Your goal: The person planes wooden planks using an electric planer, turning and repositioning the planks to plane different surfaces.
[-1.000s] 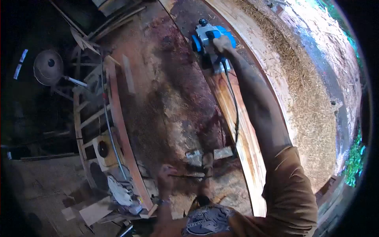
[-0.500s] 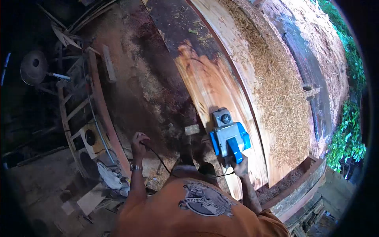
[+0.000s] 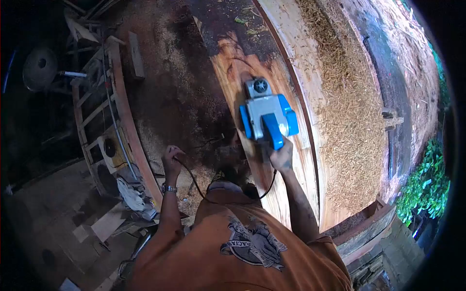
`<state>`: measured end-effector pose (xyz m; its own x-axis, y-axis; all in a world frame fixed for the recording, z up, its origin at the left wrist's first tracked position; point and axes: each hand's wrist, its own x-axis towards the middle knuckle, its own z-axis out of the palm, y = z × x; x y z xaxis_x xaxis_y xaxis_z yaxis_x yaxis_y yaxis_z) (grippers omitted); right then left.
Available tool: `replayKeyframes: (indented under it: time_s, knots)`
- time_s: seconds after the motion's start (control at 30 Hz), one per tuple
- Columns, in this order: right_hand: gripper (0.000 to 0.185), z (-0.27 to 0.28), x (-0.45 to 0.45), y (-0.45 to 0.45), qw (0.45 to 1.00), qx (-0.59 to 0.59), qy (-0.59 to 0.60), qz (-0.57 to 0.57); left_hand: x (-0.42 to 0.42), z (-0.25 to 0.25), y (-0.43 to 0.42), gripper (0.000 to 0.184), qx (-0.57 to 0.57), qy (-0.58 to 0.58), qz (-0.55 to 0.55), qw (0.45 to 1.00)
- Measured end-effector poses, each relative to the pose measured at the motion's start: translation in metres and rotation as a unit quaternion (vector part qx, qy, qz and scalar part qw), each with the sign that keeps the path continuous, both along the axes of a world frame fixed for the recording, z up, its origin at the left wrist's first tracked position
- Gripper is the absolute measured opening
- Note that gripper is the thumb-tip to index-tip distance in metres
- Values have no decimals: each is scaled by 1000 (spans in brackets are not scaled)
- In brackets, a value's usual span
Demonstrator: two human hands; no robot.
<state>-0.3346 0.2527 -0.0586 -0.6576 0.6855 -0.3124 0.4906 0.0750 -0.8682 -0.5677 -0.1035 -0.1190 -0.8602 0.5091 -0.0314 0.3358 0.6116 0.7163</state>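
A blue and silver electric planer [image 3: 262, 106] rests on a long wooden plank [image 3: 233, 72]. My right hand [image 3: 282, 156] is wrapped round its blue rear handle. Behind the tool the plank is pale and smooth; beyond it, the far end is dark and rough. A dark power cord [image 3: 194, 182] runs from the planer, loops across in front of my shirt and reaches my left hand [image 3: 172, 157]. The fingers of that hand are closed round the cord, off to the left of the plank.
Thick wood shavings [image 3: 352, 136] cover the neighbouring board on the right. At the left stands a wooden frame [image 3: 124, 111] with a round metal disc [image 3: 40, 69] near it. Sawdust and scraps lie on the ground. Green leaves [image 3: 427, 182] show at the far right.
My right hand has pushed the planer forward along the plank, away from my body. My left hand has moved slightly up with the cord, which hangs in a wider loop.
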Motion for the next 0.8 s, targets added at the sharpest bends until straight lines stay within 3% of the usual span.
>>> replayKeyframes:
  time_s: [0.17, 0.27, 0.37, 0.5, 0.63, 0.67, 0.73, 0.8]
  knots:
    - [37, 6, -93, 54, 999, 30, 20, 21, -20, -2, 55, 18, -27, -37, -38, 998]
    - [41, 6, -146, 84, 999, 35, 6, 33, -33, -29, 65, 20, 99, -229, 64, 966]
    - [42, -16, -207, 113, 998, 49, 20, 19, -40, -24, 84, 23, -25, -65, -34, 997]
    - [38, -8, -291, 156, 996, 87, 3, 25, -51, -32, 84, 25, -35, -33, -60, 997]
    - [38, -41, -394, 210, 987, 154, 44, 25, -64, -44, 66, 27, 25, -135, 21, 990]
    - [39, -60, -420, 225, 983, 175, 41, 26, -69, -41, 66, 27, -1, -120, 16, 993]
    - [42, -30, -448, 238, 990, 138, -24, 33, -76, -23, 67, 27, -55, -90, 10, 994]
    - [40, -42, -449, 236, 989, 143, 0, 27, -89, -3, 70, 26, -39, -49, 12, 998]
